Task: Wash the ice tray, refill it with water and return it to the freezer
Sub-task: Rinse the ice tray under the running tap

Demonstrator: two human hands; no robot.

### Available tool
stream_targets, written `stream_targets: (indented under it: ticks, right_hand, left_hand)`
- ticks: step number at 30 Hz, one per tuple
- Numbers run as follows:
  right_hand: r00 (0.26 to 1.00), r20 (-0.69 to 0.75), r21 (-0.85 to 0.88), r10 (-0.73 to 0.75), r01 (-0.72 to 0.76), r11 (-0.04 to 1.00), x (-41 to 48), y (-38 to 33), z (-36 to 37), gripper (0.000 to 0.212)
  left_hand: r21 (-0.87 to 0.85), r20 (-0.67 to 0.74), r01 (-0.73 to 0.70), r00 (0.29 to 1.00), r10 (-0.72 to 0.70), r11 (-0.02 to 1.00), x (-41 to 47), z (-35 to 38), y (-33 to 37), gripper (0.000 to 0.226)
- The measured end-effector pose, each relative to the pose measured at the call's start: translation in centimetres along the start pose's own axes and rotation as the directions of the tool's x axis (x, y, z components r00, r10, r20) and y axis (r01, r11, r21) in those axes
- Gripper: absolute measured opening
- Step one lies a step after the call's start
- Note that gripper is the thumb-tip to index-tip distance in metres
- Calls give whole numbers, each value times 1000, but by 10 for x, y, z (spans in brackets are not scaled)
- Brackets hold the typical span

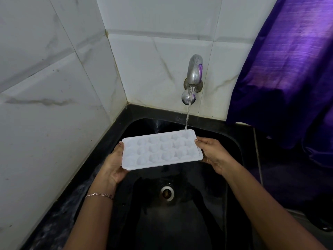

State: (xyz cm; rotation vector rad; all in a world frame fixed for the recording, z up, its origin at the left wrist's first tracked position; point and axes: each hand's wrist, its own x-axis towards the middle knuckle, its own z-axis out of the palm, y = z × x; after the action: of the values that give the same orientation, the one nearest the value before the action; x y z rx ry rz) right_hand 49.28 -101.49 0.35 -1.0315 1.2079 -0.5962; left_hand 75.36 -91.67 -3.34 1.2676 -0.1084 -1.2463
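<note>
Fingers (199, 141) on crosswise ice tray's (162, 150) short ends

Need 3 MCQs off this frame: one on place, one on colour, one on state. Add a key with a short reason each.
1. Where does the water stream land on the ice tray?
A. its far right corner
B. its near left corner
C. its middle

2. What colour is the sink?
A. white
B. black
C. steel grey

3. How is the ice tray held?
A. by one hand alone
B. lying on the sink floor
C. by both hands, one at each short end

Key:
1 A: the stream from the tap meets the corner by the right hand.
2 B: the sink is black all around the drain.
3 C: the left hand and right hand grip opposite ends, above the sink.
</note>
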Motion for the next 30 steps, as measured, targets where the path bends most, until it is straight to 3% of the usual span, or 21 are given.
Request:
stream_targets:
  ticks: [30]
  right_hand:
    - [991, -125, 39, -39, 45, 998, -13, 7, -36, 16]
  left_hand:
    - [5, 107, 73, 992, -73, 997, 20, 35, -16, 44]
